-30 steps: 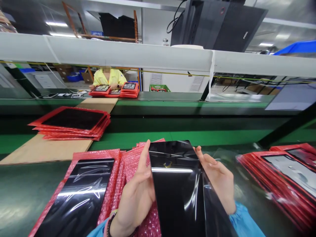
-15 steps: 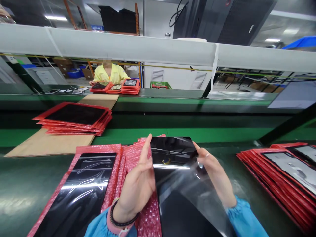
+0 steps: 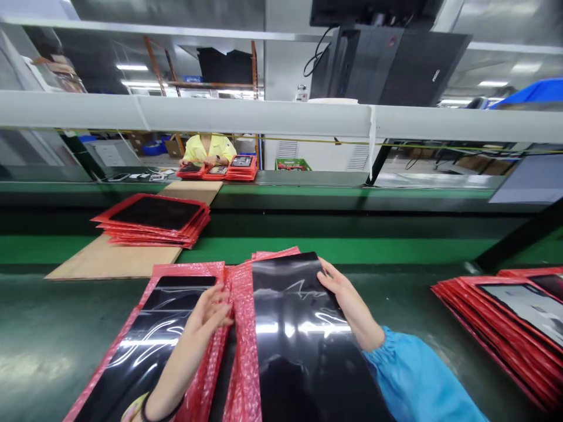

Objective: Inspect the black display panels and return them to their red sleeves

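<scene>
A black tablet screen [image 3: 303, 346] with a glossy film surface lies over a stack of pink bubble-wrap pouches [image 3: 246, 346]. My right hand [image 3: 345, 293] grips its upper right edge, thumb on the face and the other fingers hidden behind it. To its left, a second black screen [image 3: 145, 340] under wrinkled clear film rests on another pink pouch pile. Over that screen's upper right part is my left hand [image 3: 209, 316], holding nothing, its fingers loosely bent and apart; whether it touches the film I cannot tell.
A stack of red pouches [image 3: 152, 220] with a black screen on top lies on a brown board [image 3: 114, 258]. Another red pouch stack [image 3: 497, 334] stands at right, topped with panels. Across the line, a person in yellow [image 3: 211, 149] works behind red stacks. A white beam [image 3: 264, 117] crosses overhead.
My left hand has let go of the tablet screen and moved left over the other screen. The held screen has come down onto the pouches, my right hand still at its edge. The view has tilted up.
</scene>
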`<state>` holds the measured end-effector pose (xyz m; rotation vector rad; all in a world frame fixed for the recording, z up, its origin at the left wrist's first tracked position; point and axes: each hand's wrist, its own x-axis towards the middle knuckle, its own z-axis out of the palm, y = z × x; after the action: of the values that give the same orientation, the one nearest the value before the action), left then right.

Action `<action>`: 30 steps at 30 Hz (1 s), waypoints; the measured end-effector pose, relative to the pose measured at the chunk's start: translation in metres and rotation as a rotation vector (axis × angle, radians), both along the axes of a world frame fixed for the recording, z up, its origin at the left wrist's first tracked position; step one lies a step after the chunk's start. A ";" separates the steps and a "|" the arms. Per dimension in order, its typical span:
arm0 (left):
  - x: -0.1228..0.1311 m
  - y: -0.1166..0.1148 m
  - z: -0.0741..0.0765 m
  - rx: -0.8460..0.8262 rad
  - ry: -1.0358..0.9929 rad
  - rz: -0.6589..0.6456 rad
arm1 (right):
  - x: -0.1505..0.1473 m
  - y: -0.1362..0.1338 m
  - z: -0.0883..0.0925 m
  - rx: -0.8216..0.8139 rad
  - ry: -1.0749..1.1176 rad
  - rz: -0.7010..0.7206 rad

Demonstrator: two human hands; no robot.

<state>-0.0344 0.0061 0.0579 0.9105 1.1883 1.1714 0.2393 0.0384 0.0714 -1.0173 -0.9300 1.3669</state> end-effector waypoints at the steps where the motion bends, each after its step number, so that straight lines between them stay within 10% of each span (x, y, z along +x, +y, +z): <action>1: -0.008 0.000 -0.007 -0.030 0.024 0.004 | -0.005 0.005 -0.004 0.014 -0.015 0.018; 9: 0.003 0.000 -0.024 -0.185 0.053 -0.123 | -0.034 0.010 -0.020 0.184 -0.283 -0.032; 17: 0.015 0.008 -0.010 -0.115 0.146 0.003 | 0.067 -0.017 -0.033 0.243 -0.522 -0.330; 26: 0.020 0.020 0.012 -0.153 0.073 0.030 | 0.087 -0.027 -0.088 0.067 -0.590 -0.068; 30: -0.022 0.023 -0.002 -0.177 0.134 0.160 | 0.083 -0.020 -0.092 0.038 -0.616 0.016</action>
<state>-0.0563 0.0295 0.0561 0.7800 1.4719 1.1240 0.3224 0.0186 -0.0209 -1.4390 -1.4076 1.0506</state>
